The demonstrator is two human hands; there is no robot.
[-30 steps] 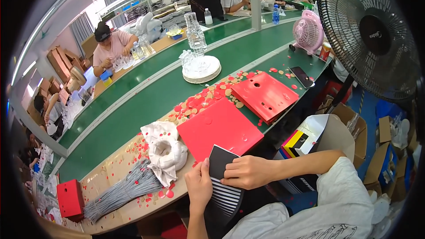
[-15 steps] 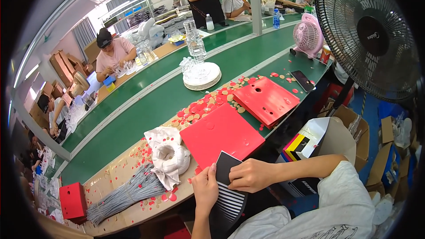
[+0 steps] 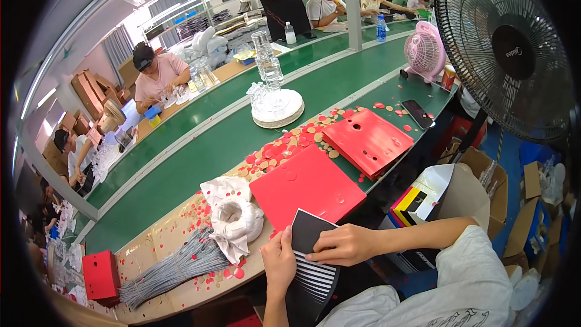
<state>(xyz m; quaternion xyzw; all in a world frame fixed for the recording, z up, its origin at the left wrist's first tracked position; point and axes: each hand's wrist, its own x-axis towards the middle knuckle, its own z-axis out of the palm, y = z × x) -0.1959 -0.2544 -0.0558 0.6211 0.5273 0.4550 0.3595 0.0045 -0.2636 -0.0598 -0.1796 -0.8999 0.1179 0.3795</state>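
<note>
A black card with white stripes on its lower part (image 3: 307, 231) is held upright and tilted in front of me. My left hand (image 3: 280, 264) pinches its left edge, thumb along the front. My right hand (image 3: 344, 246) has curled fingers on its right side, just above the stripes. Directly behind the card lies a flat red panel (image 3: 305, 184). A second stack of red panels with round holes (image 3: 368, 140) rests farther right.
Red and tan discs (image 3: 284, 148) are scattered over the green bench. Left of the panel sit a white cloth bundle (image 3: 237, 221), grey wire ties (image 3: 175, 272) and a red box (image 3: 100, 274). A black fan (image 3: 508, 48), pink fan (image 3: 423, 51), phone (image 3: 417, 113) and open carton (image 3: 426, 191) stand right.
The whole view has shifted slightly. My right fingers have slid a little down and left on the card; my left hand keeps its pinch.
</note>
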